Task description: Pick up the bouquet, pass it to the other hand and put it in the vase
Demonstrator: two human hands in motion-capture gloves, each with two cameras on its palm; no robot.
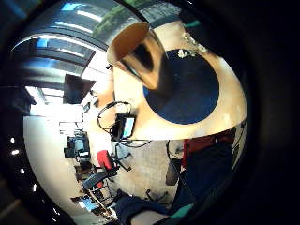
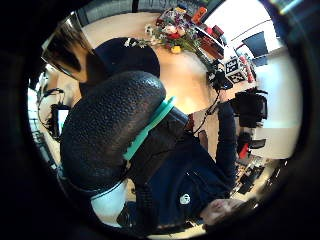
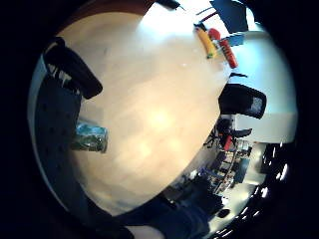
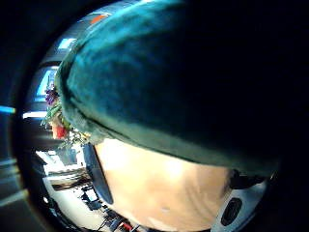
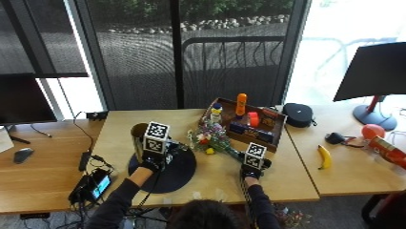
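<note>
Bouquet [image 5: 212, 138] is lying on the tabletop [image 5: 279, 176] between the two hands, its flower heads pointing toward the tray of bottles [image 5: 269, 125] at the far side and its wrapped stem end running back toward the person's right. Along that slanted axis the stems are ending just beside the right hand [image 5: 252, 168], so I am judging this hand the nearer one for the pick-up. From the outside view I cannot tell whether its fingers are gripping the stems or only lying against them. The left hand [image 5: 154, 161] is sitting over the dark round mat [image 5: 177, 176], close by the brassy vase [image 5: 139, 138], which is standing upright at the mat's far edge; its fingers are hidden too. The bouquet itself is showing a mixed head of red, white, yellow and purple blooms with green leaves.
</note>
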